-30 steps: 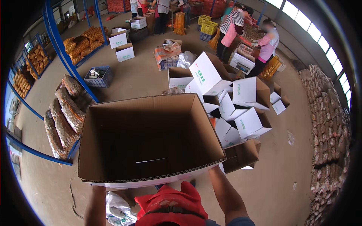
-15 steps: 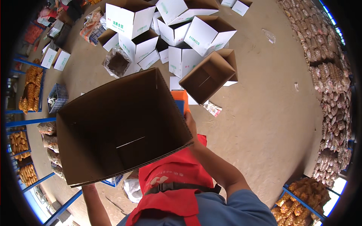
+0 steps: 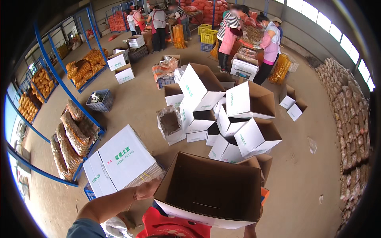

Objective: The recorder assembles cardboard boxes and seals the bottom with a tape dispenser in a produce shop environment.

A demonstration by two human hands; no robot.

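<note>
We are handling an open cardboard carton, white outside and brown inside (image 3: 208,190), at the lower centre of the frame, its mouth turned up toward us. Our left hand (image 3: 147,189) is at its left wall, the fingers reaching the edge; we cannot tell whether they grip or merely steady it. Our right hand is hidden by the carton, with only a bit of the right forearm (image 3: 250,230) showing below its lower right corner, so we cannot tell how it holds. A small orange object (image 3: 264,195) peeks out beside the right wall; whether it is held is unclear.

We judge the step to be carrying or placing a formed carton, with nothing visible inside it. The next move seems to call for support from both sides, a level mouth, and room beside the jumbled open white cartons (image 3: 193,88) at the centre and the open brown-lined carton (image 3: 265,165) just behind ours.

At the lower left lies a stack of flattened white cartons with green print (image 3: 127,156), near our left hand; we should keep our elbow off it when turning.
</note>
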